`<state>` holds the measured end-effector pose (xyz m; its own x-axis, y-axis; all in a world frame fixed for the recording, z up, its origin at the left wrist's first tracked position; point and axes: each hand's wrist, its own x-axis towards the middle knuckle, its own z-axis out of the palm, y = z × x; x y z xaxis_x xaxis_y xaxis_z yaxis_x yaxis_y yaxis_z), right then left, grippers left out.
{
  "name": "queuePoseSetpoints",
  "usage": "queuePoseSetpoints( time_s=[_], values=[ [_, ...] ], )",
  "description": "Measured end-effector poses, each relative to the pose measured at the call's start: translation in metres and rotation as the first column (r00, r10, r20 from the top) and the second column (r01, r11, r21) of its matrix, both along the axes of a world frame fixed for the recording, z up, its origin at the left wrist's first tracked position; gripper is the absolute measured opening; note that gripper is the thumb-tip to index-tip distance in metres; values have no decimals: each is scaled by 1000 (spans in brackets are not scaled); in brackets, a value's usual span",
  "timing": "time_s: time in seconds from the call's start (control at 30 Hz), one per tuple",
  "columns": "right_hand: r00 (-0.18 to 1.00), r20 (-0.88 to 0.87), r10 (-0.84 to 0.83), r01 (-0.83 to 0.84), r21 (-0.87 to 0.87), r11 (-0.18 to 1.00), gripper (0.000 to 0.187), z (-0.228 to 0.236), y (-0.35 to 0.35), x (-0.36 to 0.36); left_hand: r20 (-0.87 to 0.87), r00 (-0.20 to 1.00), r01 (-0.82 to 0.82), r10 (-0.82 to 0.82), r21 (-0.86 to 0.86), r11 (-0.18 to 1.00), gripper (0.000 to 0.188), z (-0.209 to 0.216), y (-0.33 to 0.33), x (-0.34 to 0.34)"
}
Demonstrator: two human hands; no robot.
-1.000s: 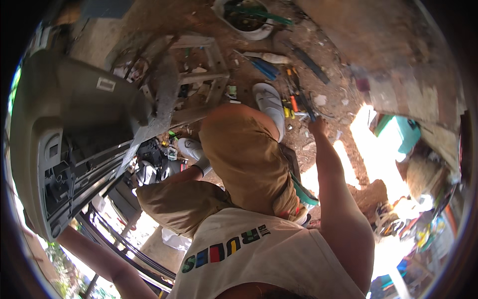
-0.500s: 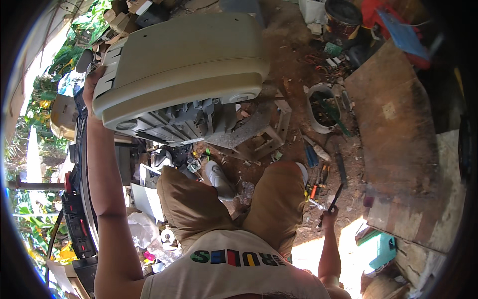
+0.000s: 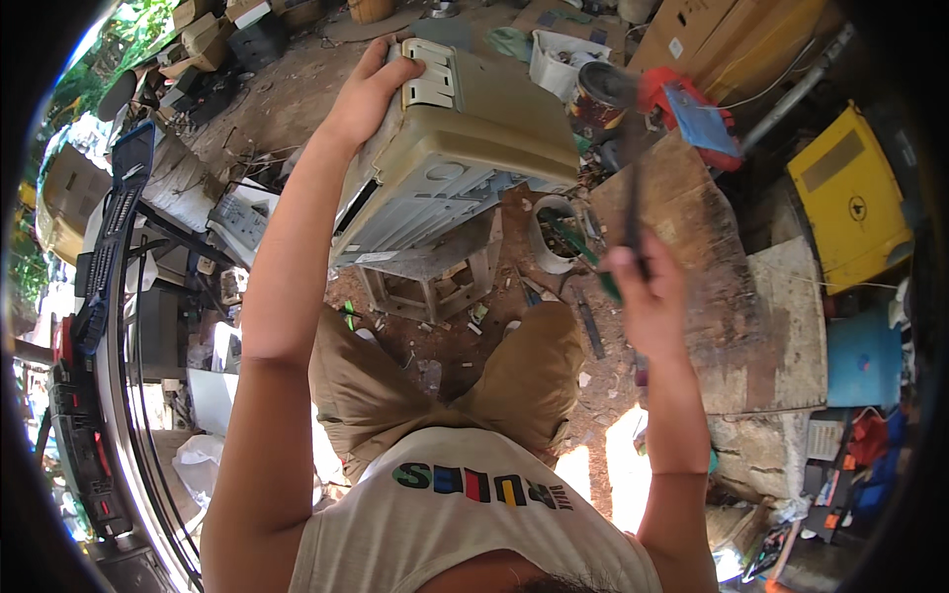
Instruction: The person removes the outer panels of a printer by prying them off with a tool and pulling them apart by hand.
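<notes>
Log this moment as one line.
left hand: grips beige casing | right hand: holds long dark tool, blurred | grey stool: partly hidden by casing

- A sleeveless white top (image 3: 445, 549) is worn, cut away at the shoulders and lightly creased.
- Its chest is crossed by a row of large block letters (image 3: 477, 483) — coloured green, blue, red, yellow and black — with smaller dark lettering (image 3: 560, 496) set sideways at one end.
- The legs are covered by loose khaki-brown bottoms (image 3: 381, 390), deeply folded at the lap; their hems are hidden.
- Pale footwear (image 3: 366, 335) is only glimpsed beyond the knees.
- The left hand (image 3: 374, 94) and right hand (image 3: 652, 296) are left bare.
</notes>
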<state>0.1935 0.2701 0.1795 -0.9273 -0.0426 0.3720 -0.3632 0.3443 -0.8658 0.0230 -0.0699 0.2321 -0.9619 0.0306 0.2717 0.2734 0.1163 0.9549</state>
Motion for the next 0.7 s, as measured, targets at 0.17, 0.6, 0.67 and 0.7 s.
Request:
queuePoseSetpoints(
  time_s=[0.17, 0.6, 0.67, 0.7],
  values=[
    [971, 160, 177, -165, -88, 982, 30, 21, -71, 11, -75, 996, -59, 51, -112, 992, 69, -2, 1, 6],
    [931, -364, -6, -100, -270, 958, 25, 150, -66, 27, -177, 971, -213, 159, -351, 912, 83, -17, -1, -13],
    [773, -621, -131, -2, -209, 978, 26, 172, -78, 25, -174, 973, -207, 153, -354, 912, 84, -16, 8, -13],
    [753, -649, -113, 41, -125, 991, 24, 164, -86, 24, -175, 971, -215, 161, -356, 910, 84, -12, 8, -10]
  ],
)
